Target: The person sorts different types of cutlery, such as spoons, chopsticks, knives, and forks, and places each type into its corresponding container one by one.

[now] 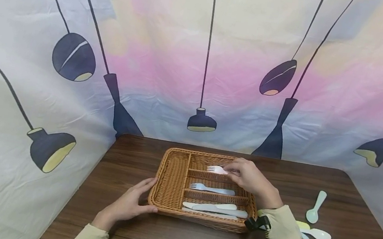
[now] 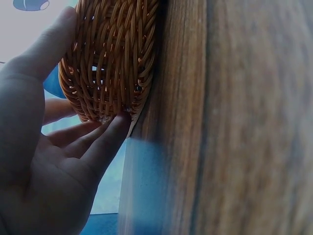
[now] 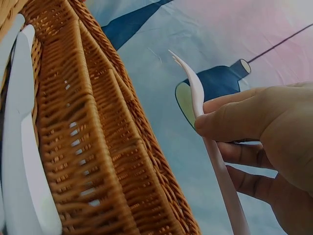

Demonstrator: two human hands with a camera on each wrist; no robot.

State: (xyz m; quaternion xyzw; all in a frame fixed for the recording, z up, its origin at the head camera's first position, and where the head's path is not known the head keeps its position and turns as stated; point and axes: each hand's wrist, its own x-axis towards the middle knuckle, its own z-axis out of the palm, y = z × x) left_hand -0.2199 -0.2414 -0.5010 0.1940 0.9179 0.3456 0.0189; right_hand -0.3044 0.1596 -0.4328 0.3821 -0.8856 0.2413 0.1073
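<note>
A brown wicker cutlery basket (image 1: 171,182) with divided compartments rests on the wooden table. My left hand (image 1: 128,204) holds its near left corner, thumb along the front wall and fingers against the left side. Between thumb and fingers, my right hand (image 1: 252,181) pinches a pale pink fork (image 3: 224,183) above the rear compartment, its tines pointing left in the head view. A light blue fork (image 1: 216,190) lies in the middle compartment. Several white and grey knives (image 1: 217,209) lie in the front one. The long left compartment holds nothing visible.
On the table (image 1: 358,219) right of the basket lie a mint spoon (image 1: 312,214), a white spoon (image 1: 320,235) and yellow and blue pieces, partly hidden by my right sleeve (image 1: 289,237). A cloth printed with lamps (image 1: 169,70) hangs behind the table.
</note>
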